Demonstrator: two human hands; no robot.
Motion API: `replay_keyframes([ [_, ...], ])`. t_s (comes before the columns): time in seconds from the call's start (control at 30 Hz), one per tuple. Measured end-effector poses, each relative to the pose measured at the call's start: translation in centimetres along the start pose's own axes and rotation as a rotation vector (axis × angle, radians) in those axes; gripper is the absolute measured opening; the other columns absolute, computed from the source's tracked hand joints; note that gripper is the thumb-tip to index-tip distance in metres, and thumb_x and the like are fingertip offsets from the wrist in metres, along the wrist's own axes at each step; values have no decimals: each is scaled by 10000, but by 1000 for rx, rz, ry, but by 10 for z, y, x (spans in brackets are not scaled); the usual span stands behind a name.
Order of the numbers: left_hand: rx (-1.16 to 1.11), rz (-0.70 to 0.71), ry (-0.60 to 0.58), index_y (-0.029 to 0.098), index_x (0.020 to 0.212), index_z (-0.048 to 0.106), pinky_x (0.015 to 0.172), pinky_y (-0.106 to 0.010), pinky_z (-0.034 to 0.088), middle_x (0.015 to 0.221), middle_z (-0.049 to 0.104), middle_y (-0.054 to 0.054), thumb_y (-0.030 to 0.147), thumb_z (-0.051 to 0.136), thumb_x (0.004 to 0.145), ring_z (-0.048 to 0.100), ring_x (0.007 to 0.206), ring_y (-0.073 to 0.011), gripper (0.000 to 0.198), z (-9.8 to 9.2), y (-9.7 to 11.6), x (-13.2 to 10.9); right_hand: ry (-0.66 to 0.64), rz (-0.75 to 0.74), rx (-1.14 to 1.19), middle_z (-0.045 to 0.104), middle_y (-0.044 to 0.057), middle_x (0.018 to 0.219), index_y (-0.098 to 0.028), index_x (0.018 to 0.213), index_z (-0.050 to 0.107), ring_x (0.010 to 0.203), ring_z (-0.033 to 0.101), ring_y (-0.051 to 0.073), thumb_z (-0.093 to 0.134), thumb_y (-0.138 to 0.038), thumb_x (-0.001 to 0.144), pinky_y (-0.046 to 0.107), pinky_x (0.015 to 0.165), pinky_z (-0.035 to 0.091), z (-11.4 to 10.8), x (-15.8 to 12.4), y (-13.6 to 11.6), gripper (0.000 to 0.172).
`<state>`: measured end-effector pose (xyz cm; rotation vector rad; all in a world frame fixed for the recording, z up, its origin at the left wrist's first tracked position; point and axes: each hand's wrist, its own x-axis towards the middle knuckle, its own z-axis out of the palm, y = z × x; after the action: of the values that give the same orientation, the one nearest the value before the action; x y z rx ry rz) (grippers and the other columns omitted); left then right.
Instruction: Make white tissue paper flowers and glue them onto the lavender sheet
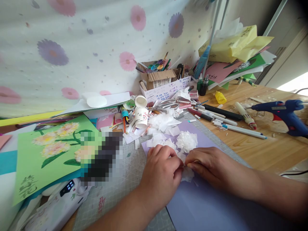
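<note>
Over a purple sheet of paper point(199, 202), my left hand point(163, 170) and my right hand point(214, 165) meet fingertip to fingertip. Both are closed in a pinch on a piece of white tissue paper point(187, 175), part of which shows below the fingers. Just beyond them a ruffled white paper flower point(187, 141) lies on the purple sheet. Loose white tissue pieces point(160, 140) lie behind my left hand. The fingertips cover most of the held piece, so its full shape is hidden.
A grey cutting mat point(120, 192) lies under the purple sheet. White paper cups point(141, 117), more tissue scraps and pens point(240, 130) are behind. A blue glue gun point(281, 110) stands right; a green flower picture point(57, 147) and a white device point(57, 205) lie left.
</note>
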<state>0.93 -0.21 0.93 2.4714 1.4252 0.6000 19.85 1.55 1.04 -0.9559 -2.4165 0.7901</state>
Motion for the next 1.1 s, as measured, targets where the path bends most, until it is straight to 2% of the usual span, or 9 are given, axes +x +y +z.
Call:
replay_keyframes([
  [0.93,40,7,-16,185,700,635,766,-369,379,831,601,-10,117,622,765,503,850,-190,95,0,0,1,3,9,15,642,23,789,-171,875,587,703,587,126,440,-212,930,221,644,432,-4,-6,2,162],
  [1.1,54,7,-26,189,700,631,773,-371,380,837,603,-10,107,618,759,505,852,-192,102,0,-1,0,52,-38,39,645,39,807,-168,928,576,721,594,125,423,-222,942,225,665,449,-2,-13,8,163],
])
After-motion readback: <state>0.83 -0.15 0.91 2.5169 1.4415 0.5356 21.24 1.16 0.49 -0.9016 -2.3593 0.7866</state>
